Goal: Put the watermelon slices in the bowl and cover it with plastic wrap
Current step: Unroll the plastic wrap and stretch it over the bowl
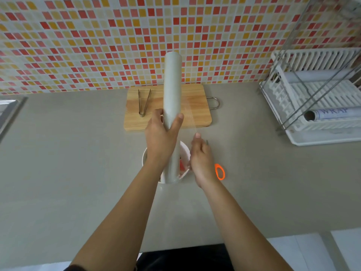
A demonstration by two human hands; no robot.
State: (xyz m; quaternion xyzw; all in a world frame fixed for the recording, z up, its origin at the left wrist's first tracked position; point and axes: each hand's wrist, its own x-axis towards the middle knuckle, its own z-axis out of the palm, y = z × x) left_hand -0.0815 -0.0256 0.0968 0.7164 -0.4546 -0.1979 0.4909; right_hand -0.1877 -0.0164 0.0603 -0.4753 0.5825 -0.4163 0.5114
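My left hand [160, 136] grips a long white roll of plastic wrap [172, 85], held lengthways over the white bowl [145, 158]. Red watermelon slices [181, 165] show inside the bowl, mostly hidden by the roll and my hands. My right hand [201, 159] pinches the loose clear film [192, 118] just to the right of the roll, drawn a short way off it.
A wooden cutting board [197, 106] with metal tongs [143, 102] lies behind the bowl. Orange-handled scissors [220, 171] rest right of my right hand. A white dish rack [320, 106] at right holds other wrap rolls. A sink edge [9, 108] is at far left.
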